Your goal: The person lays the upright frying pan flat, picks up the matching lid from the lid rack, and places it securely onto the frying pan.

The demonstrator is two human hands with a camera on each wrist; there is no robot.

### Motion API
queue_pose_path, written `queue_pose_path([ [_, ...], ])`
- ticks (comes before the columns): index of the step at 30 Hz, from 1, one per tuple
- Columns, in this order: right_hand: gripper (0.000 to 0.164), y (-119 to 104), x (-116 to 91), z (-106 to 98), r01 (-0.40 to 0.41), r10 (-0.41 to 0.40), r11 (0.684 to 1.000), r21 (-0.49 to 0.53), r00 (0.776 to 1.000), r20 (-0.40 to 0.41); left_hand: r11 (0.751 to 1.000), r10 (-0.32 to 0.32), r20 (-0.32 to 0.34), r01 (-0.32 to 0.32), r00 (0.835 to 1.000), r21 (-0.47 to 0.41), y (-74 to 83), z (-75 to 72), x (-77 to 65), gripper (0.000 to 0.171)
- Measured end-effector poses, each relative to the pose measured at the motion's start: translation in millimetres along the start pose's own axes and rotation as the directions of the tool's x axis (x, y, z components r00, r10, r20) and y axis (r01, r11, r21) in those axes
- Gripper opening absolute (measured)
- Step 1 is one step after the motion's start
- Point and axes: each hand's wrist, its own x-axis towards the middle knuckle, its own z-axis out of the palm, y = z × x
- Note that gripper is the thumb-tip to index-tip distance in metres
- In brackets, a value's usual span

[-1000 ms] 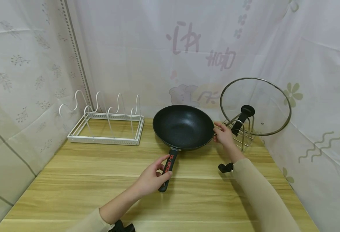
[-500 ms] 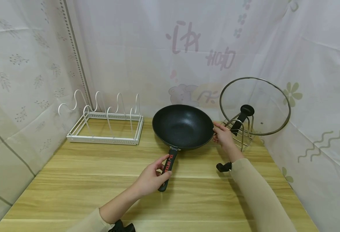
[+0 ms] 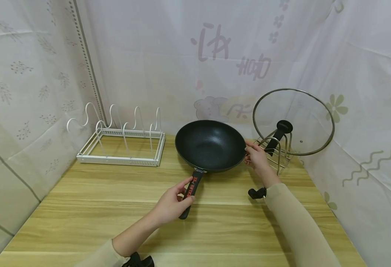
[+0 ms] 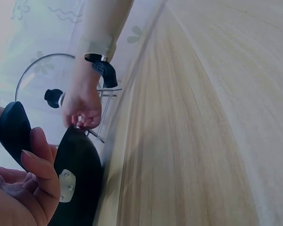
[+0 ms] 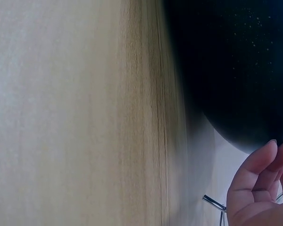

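Observation:
A black frying pan (image 3: 210, 146) with a deep, wok-like bowl stands upright at the middle of the table, its handle pointing toward me. My left hand (image 3: 171, 204) grips the black handle (image 3: 193, 185) with red lettering, thumb on the near side and fingers on the far side. In the left wrist view the fingers of my left hand (image 4: 33, 183) curl beneath the handle (image 4: 15, 132). At the pan's right edge, my right hand (image 3: 259, 161) pinches the rim. The right wrist view has my right hand's fingers (image 5: 262, 165) bent against the dark underside of the pan (image 5: 236, 70).
A white rack (image 3: 122, 161) with curved wire dividers stands at the back left. On the right, a glass lid (image 3: 309, 122) with a black knob leans in a small wire rack (image 3: 279, 167), close beside my right hand. Patterned cloth (image 3: 148, 74) hangs behind the wooden table (image 3: 222, 230).
The handle's near end has swung slightly left, and my left hand has moved slightly with it. My right hand keeps its hold on the rim.

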Motion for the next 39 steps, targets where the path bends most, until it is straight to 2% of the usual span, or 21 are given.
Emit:
queue_pose_path([
  [9,0.053,1.4,-0.1,2.5,-0.02,0.02,0.999,0.029,1.0,-0.016,1.0,-0.005,-0.008,0.005,1.0,0.014,-2.0,-5.9,-0.2,0.068],
  [25,0.058,-1.0,-7.8,5.4,-0.07,0.069,0.996,0.062,0.997,0.018,0.998,0.008,-0.026,-0.006,1.0,0.061,-4.5,-20.7,-2.2,0.068],
  [32,0.057,3.5,-10.0,7.1,-0.076,0.075,0.994,0.075,0.997,0.008,0.997,-0.003,-0.002,0.003,1.0,0.076,-5.5,-31.9,0.1,0.068],
  [39,0.055,6.1,-13.0,10.2,-0.073,0.075,0.993,0.093,0.997,-0.012,0.998,-0.033,-0.008,0.033,0.999,0.062,-8.0,-44.9,3.4,0.067],
])
